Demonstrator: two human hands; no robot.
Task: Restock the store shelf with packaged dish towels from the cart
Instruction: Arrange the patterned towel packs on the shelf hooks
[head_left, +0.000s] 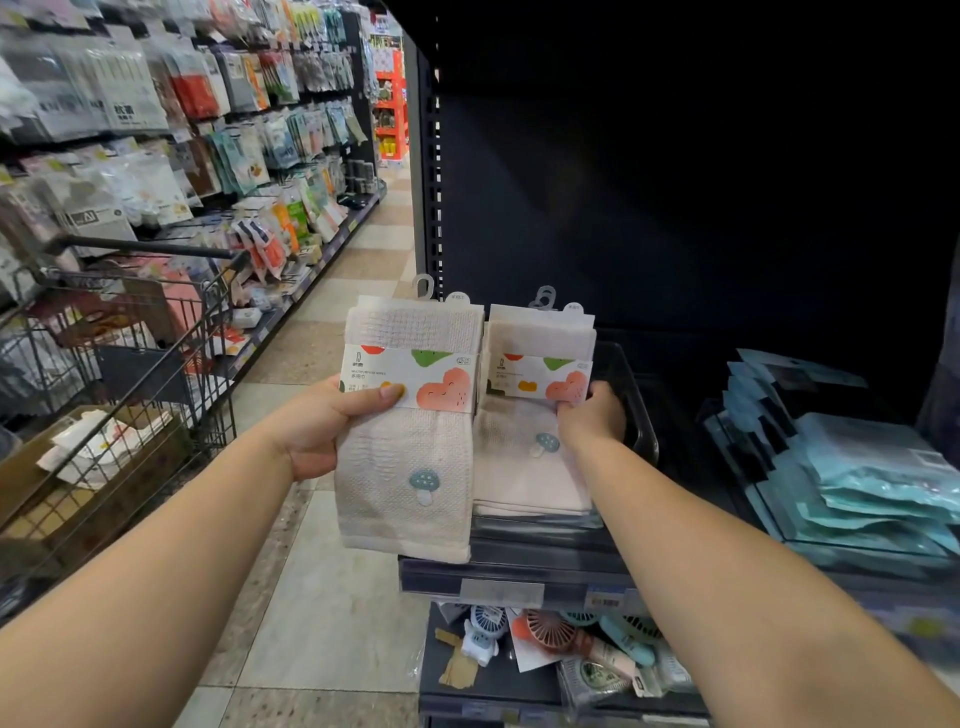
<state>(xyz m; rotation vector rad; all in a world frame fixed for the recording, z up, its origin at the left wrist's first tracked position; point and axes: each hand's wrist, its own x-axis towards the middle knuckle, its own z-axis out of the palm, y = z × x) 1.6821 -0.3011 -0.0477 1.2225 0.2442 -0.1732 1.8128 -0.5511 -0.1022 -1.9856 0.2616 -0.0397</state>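
- The left hand grips a packaged dish towel at the view's centre, thumb pressed on its paper band, fingers curled behind it.
- That band carries printed heart, leaf and orange shapes plus small lettering too blurred to read; a blue mushroom is stitched on the beige cloth below, and a grey hanger hook sticks up at 12 o'clock of the pack.
- The right hand pinches the band of a second towel pack, just to the 3 o'clock side of the first, which tops a stack lying on the dark shelf.
- A black bin stands behind the right hand.
- Teal packets are piled on the same shelf at 3 o'clock.
- Price tags line the shelf edge, print unreadable; small handheld fans lie on the shelf beneath.
- A wire shopping cart at 9 o'clock holds cardboard boxes and goods.
- The aisle has a pale tiled floor, with hanging packets filling racks at 10 o'clock.
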